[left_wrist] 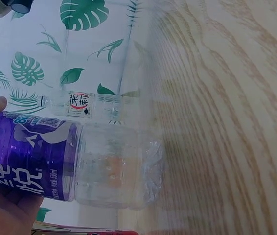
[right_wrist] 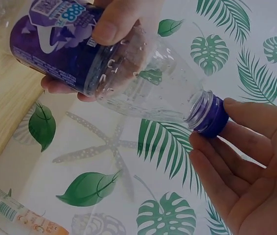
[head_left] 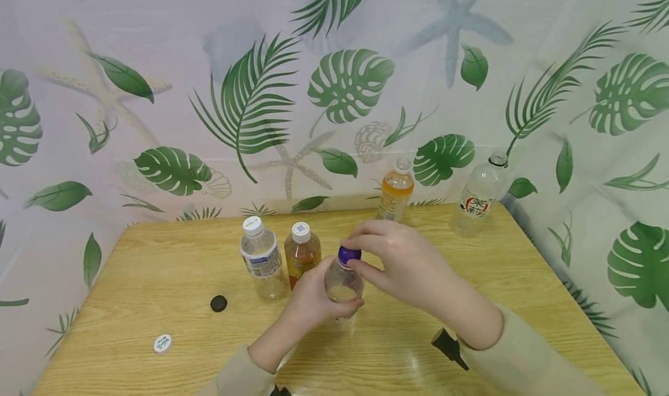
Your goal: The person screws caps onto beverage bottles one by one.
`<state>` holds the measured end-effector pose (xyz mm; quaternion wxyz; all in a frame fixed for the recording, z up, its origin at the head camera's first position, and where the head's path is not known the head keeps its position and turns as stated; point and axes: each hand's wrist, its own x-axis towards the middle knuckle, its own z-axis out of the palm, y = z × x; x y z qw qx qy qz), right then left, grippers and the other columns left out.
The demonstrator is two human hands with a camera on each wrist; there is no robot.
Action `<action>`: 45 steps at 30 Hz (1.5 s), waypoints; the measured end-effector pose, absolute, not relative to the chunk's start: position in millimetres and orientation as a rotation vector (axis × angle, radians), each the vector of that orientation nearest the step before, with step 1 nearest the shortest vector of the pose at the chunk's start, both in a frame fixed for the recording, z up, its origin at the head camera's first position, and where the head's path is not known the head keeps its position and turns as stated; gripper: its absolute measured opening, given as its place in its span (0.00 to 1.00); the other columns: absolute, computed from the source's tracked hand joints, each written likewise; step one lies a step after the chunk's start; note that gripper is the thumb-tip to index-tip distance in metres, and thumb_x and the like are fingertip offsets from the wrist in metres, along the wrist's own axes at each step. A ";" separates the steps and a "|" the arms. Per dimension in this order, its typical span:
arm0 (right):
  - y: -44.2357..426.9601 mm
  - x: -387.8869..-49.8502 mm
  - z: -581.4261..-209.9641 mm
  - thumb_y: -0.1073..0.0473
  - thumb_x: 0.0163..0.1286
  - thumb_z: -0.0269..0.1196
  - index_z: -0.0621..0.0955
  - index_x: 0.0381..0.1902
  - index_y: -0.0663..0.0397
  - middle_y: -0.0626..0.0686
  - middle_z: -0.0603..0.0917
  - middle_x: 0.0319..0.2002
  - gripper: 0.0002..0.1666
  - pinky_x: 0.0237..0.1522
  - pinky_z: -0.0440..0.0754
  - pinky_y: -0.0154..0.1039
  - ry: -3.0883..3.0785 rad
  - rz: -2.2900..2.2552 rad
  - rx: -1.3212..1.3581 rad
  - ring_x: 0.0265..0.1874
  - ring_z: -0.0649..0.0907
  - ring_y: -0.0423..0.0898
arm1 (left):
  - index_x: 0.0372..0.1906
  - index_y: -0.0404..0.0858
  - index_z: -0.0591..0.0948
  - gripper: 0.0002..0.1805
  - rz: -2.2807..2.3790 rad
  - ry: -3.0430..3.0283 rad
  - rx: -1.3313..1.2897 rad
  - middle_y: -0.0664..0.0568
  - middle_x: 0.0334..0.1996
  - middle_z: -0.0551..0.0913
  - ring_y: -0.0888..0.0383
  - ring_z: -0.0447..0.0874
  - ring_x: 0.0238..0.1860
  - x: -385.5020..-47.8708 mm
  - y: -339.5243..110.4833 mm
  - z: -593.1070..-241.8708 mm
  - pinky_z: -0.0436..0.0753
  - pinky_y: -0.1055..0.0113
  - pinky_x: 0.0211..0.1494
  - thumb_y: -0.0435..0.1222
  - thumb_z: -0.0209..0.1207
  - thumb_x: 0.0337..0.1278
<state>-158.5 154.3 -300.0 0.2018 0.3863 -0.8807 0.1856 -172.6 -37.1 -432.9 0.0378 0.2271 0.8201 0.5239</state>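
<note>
My left hand [head_left: 315, 296] grips a clear plastic bottle [left_wrist: 111, 166] with a purple label [left_wrist: 28, 154] round its body. On its neck sits a purple cap [right_wrist: 214, 117], which the thumb and fingers of my right hand [head_left: 410, 262] pinch. In the right wrist view the bottle's neck threads show beside the cap. Just left of the held bottle stands a tea bottle [head_left: 303, 251] with a white cap. Beside that is a clear bottle [head_left: 261, 262], also white-capped, with a white and blue label.
Two uncapped bottles stand at the back right: one with an orange label [head_left: 395, 190], one clear with a red-marked label [head_left: 474, 204]. A black cap [head_left: 218, 303] and a white cap [head_left: 162, 343] lie on the wooden table [head_left: 120, 291]. Leaf-patterned cloth [head_left: 345, 85] hangs behind.
</note>
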 end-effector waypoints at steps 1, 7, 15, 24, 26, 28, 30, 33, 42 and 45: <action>154.3 -158.7 -300.2 0.60 0.61 0.80 0.92 0.41 0.55 0.48 0.92 0.41 0.11 0.45 0.91 0.40 -2.454 0.521 1.076 0.42 0.91 0.45 | 0.67 0.39 0.78 0.37 1.606 2.520 0.694 0.48 0.52 0.90 0.51 0.91 0.52 -172.3 -37.1 -433.0 0.87 0.66 0.54 0.38 0.79 0.51; 152.9 -161.9 -305.6 0.54 0.55 0.84 0.90 0.30 0.52 0.46 0.89 0.31 0.13 0.33 0.87 0.36 -2.344 0.459 1.030 0.30 0.87 0.41 | 0.65 0.40 0.79 0.35 1.605 2.531 0.683 0.49 0.52 0.91 0.52 0.91 0.52 -171.3 -37.3 -433.3 0.88 0.61 0.56 0.38 0.79 0.51; 154.5 -164.2 -313.3 0.46 0.50 0.85 0.85 0.29 0.52 0.47 0.86 0.28 0.22 0.26 0.82 0.35 -2.250 0.394 0.992 0.26 0.84 0.42 | 0.66 0.39 0.78 0.35 1.634 2.489 0.709 0.48 0.51 0.91 0.49 0.91 0.53 -171.4 -37.2 -433.5 0.87 0.47 0.60 0.36 0.78 0.53; 161.7 -160.9 -304.9 0.60 0.61 0.79 0.89 0.49 0.56 0.51 0.92 0.49 0.18 0.53 0.91 0.46 -2.428 0.518 1.135 0.50 0.91 0.49 | 0.68 0.39 0.77 0.37 1.628 2.499 0.688 0.47 0.53 0.90 0.50 0.90 0.53 -170.8 -36.8 -433.7 0.90 0.53 0.56 0.37 0.79 0.52; 162.7 -161.3 -305.5 0.64 0.62 0.78 0.90 0.50 0.57 0.52 0.92 0.50 0.18 0.53 0.91 0.46 -2.428 0.537 1.173 0.51 0.91 0.50 | 0.69 0.40 0.77 0.38 1.634 2.487 0.673 0.47 0.54 0.90 0.49 0.90 0.54 -170.4 -36.6 -433.7 0.89 0.50 0.57 0.38 0.79 0.52; 163.5 -161.9 -306.3 0.67 0.61 0.77 0.90 0.50 0.58 0.53 0.92 0.50 0.17 0.51 0.91 0.45 -2.415 0.557 1.199 0.50 0.92 0.50 | 0.69 0.40 0.76 0.38 1.636 2.480 0.667 0.47 0.55 0.90 0.48 0.90 0.54 -170.3 -36.4 -433.8 0.89 0.49 0.57 0.38 0.79 0.52; 163.8 -162.7 -306.7 0.69 0.61 0.77 0.91 0.49 0.58 0.53 0.93 0.49 0.17 0.49 0.92 0.44 -2.397 0.574 1.212 0.48 0.92 0.49 | 0.70 0.41 0.76 0.39 1.630 2.486 0.664 0.48 0.55 0.90 0.48 0.90 0.54 -170.1 -36.1 -433.9 0.89 0.50 0.57 0.38 0.79 0.52; 162.8 -163.6 -306.5 0.68 0.60 0.78 0.92 0.46 0.57 0.52 0.93 0.46 0.15 0.47 0.92 0.43 -2.384 0.581 1.203 0.45 0.92 0.48 | 0.70 0.41 0.76 0.39 1.618 2.504 0.667 0.48 0.54 0.90 0.49 0.90 0.53 -170.3 -36.2 -433.9 0.90 0.53 0.56 0.39 0.79 0.52; 151.4 -154.8 -307.1 0.56 0.57 0.83 0.91 0.34 0.53 0.47 0.92 0.33 0.12 0.37 0.90 0.38 -2.429 0.466 0.964 0.33 0.90 0.42 | 0.69 0.39 0.76 0.37 1.628 2.483 0.695 0.47 0.54 0.90 0.49 0.90 0.54 -169.7 -37.0 -434.3 0.90 0.54 0.56 0.37 0.78 0.53; 147.7 -151.1 -306.5 0.54 0.55 0.84 0.89 0.32 0.52 0.46 0.90 0.31 0.14 0.33 0.88 0.36 -2.449 0.419 0.881 0.29 0.89 0.41 | 0.69 0.38 0.76 0.37 1.646 2.464 0.712 0.46 0.54 0.90 0.47 0.90 0.54 -169.9 -36.7 -435.0 0.90 0.53 0.56 0.36 0.78 0.54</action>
